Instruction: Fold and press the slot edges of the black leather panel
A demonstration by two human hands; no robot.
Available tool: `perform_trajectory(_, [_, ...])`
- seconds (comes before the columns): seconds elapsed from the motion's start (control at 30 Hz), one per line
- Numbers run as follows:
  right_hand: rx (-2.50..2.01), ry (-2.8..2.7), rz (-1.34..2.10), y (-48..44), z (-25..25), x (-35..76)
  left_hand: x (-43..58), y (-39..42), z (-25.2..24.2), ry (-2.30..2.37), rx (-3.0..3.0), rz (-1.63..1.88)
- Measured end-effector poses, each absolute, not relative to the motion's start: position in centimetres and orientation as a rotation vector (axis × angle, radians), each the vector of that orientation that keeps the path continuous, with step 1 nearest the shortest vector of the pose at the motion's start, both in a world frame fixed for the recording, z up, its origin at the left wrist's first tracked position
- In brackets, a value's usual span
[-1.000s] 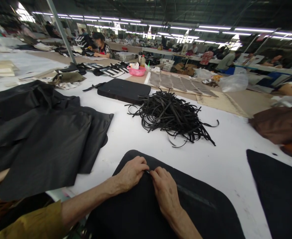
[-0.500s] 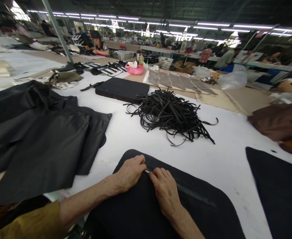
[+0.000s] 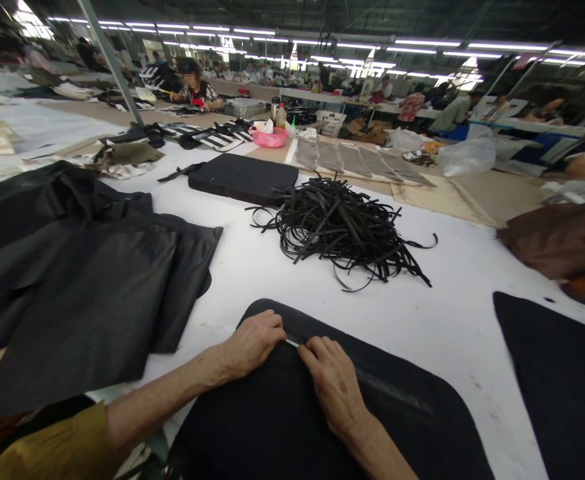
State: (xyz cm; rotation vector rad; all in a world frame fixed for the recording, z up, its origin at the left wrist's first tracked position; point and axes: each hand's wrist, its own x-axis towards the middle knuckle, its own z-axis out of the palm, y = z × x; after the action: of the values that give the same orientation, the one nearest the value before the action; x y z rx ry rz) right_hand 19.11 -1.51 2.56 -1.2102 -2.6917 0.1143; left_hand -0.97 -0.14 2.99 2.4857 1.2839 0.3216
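Observation:
A large black panel [image 3: 272, 420] with rounded corners lies before me on the white table. Along its far part, a short length of thin white strip [image 3: 292, 343] shows between my hands. My left hand [image 3: 257, 340] is closed at the strip's left end, fingertips pinched low against the panel. At the other end, my right hand [image 3: 333, 383] has its thumb and fingers pressed together on the strip. The fingers hide the rest of it. To the right of my right hand, a faint shiny band [image 3: 397, 392] runs across the panel in the same line.
Beyond the panel sits a heap of black strips [image 3: 342, 227], beside a stack of black panels [image 3: 242, 177]. Black sheet material [image 3: 82, 280] covers the left side. Another black piece [image 3: 557, 373] lies at right, below brown fabric [image 3: 557, 240]. A pink basket [image 3: 270, 138] stands farther back.
My left hand has slid slightly left, away from my right hand, and more of the white strip shows between them. My right hand stays in nearly the same place.

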Motion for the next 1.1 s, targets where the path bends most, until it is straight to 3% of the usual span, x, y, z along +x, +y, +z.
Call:
perform_trajectory(0.27, [-1.135,-2.735,0.090,-1.5,2.5,19.3,-2.0,-0.1,2.6,1.164,2.562,0.405])
perform_trajectory(0.73, [-0.981,-2.682,0.016,-1.6,1.4,19.9,-2.5,-0.3,3.6,1.045,2.757,0.196])
perform_trajectory(1.1, [-1.069,-2.848,0.019,-1.2,2.9,19.2,-2.8,-0.1,3.0,1.021,2.735,0.318])
